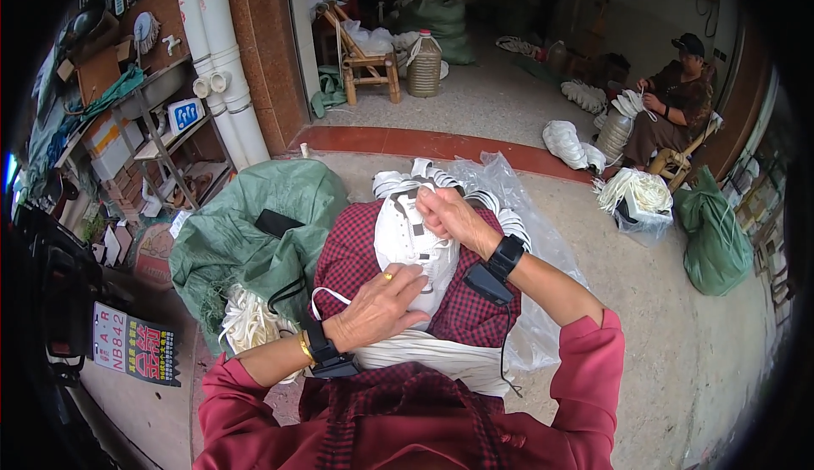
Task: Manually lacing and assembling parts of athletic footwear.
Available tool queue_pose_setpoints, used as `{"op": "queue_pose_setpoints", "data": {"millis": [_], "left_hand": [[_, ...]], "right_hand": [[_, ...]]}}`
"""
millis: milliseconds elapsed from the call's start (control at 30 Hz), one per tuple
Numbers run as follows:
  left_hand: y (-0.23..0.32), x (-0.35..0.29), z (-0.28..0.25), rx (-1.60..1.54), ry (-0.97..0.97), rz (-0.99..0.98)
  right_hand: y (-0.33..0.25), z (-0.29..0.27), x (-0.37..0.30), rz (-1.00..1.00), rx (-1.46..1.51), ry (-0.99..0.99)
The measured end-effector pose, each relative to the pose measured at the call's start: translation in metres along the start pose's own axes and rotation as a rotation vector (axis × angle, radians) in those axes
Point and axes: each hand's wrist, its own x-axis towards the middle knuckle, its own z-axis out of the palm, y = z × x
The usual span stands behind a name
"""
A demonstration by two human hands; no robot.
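Maroon garment [526, 436] nearest. White piece [394, 232] seemingly mid-handwork: left hand [379, 307] loosely spread; right hand [459, 220] bunched, pinch unclear. Next move wants steady left.

Open-fronted workshop [492, 118], concrete forecourt [649, 317], bulging green sacks [716, 237], white cord bundles [634, 188], seated co-worker [691, 97] handling strands

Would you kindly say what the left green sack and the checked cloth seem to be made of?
Left green sack: probably woven plastic, with slight sheen and fraying strands. Checked cloth: perhaps cotton or a blend, matte and softly creased.
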Motion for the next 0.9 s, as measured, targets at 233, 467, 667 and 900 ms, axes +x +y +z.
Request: {"op": "queue_pose_setpoints", "data": {"millis": [233, 467, 667, 900], "left_hand": [[-0.008, -0.014, 0.043, 0.157, -0.126, 0.085], [-0.012, -0.006, 0.041, 0.175, -0.11, 0.126], [-0.025, -0.006, 0.02, -0.193, 0.08, 0.033], [-0.063, 0.047, -0.005, -0.181, 0.353, -0.321]], "right_hand": [[-0.026, 0.006, 0.024, -0.477, -0.909, -0.023], [-0.028, -0.009, 0.042, -0.575, -1.09, -0.076], [-0.031, -0.005, 0.035, -0.527, -0.867, 0.18], [0.028, -0.043, 0.03, -0.341, -0.509, 0.31]]}}
